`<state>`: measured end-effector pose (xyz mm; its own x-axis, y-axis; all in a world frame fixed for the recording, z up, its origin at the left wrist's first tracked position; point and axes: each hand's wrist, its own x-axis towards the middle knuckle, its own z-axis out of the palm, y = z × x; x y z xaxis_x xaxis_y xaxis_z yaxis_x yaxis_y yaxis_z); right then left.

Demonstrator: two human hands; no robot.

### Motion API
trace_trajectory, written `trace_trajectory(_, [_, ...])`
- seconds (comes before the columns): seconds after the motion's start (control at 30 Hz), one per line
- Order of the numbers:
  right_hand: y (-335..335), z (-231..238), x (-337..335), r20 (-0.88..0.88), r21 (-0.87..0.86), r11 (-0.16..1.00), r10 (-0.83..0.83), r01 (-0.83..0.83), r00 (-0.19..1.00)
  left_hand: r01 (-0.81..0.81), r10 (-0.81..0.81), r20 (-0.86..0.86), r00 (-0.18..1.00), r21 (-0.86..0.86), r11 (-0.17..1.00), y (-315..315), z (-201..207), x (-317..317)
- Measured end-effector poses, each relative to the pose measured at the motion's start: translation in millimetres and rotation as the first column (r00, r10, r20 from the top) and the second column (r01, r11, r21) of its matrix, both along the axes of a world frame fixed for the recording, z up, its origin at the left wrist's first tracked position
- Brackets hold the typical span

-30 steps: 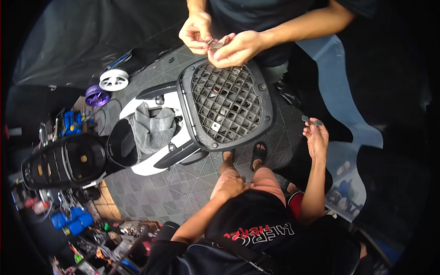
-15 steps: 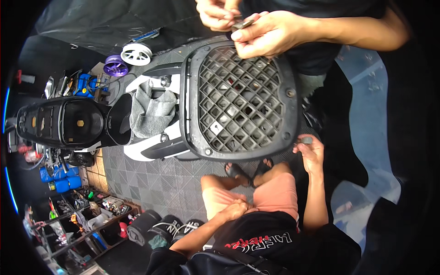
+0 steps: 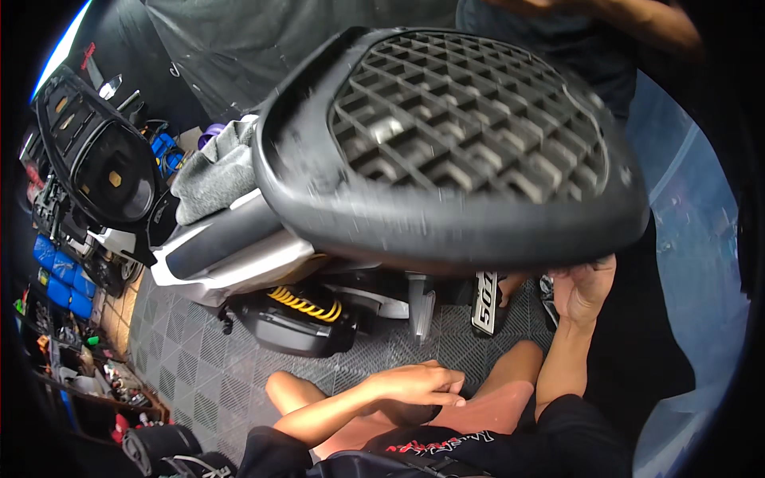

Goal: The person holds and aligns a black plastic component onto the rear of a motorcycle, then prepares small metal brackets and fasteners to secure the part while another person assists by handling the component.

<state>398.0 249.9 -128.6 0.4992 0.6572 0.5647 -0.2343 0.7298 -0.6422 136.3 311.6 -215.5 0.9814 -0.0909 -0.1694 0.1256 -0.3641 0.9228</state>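
A black luggage rack (image 3: 470, 231) with a lattice top (image 3: 470, 119) fills the upper middle, on the tail of a white and black scooter (image 3: 263, 256). My right hand (image 3: 583, 288) reaches up to the near right edge of this rack. Its fingertips disappear beneath the rim, so what they hold or touch is hidden. Over my lap, my left hand (image 3: 418, 384) rests palm down with its fingers loosely stretched and nothing in it. A yellow coil spring (image 3: 304, 304) and a licence plate (image 3: 484, 304) show below the rack.
A grey towel (image 3: 215, 175) lies ahead of the rack. Farther left the scooter's seat (image 3: 100, 151) stands raised. Another person's arm (image 3: 649, 24) crosses the top right. Shelves of tools and parts (image 3: 88, 374) line the lower left, near blue cases (image 3: 64, 275).
My view has come lower and closer to the rack. My right hand, which pinched a small grey piece, has gone under the rim. The other person's hands have left the rack's top.
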Motion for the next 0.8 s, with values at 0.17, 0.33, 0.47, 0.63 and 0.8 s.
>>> trace_trajectory(0.17, [13.5, -10.8, -15.2, 0.352, 0.129, 0.960, -0.279, 0.248, 0.893, -0.030, -0.009, 0.235, 0.972, 0.161, 0.986, 21.1, 35.8, -25.9])
trace_trajectory(0.33, [47.7, 14.0, -33.6, 0.501, 0.610, 0.740, -0.637, 0.283, 0.586, -0.630, 0.227, 0.780, 0.584, 0.259, 0.732, 12.3, 65.6, -31.5])
trace_trajectory(0.47, [70.3, 28.6, -45.7, 0.497, 0.692, 0.718, -0.554, 0.081, 0.668, -0.951, 0.230, 0.956, 0.183, 0.113, 0.288, 12.9, 92.7, -19.1])
trace_trajectory(0.63, [84.7, 27.5, -56.3, 0.533, 0.725, 0.687, -0.512, -0.051, 0.673, -0.989, -0.089, 0.991, 0.101, 0.110, 0.096, 39.5, 115.6, 2.2])
trace_trajectory(0.8, [94.8, 28.7, -63.3, 0.532, 0.723, 0.690, -0.544, -0.014, 0.648, -0.994, -0.320, 0.941, 0.110, 0.110, -0.020, 61.4, 127.4, -1.9])
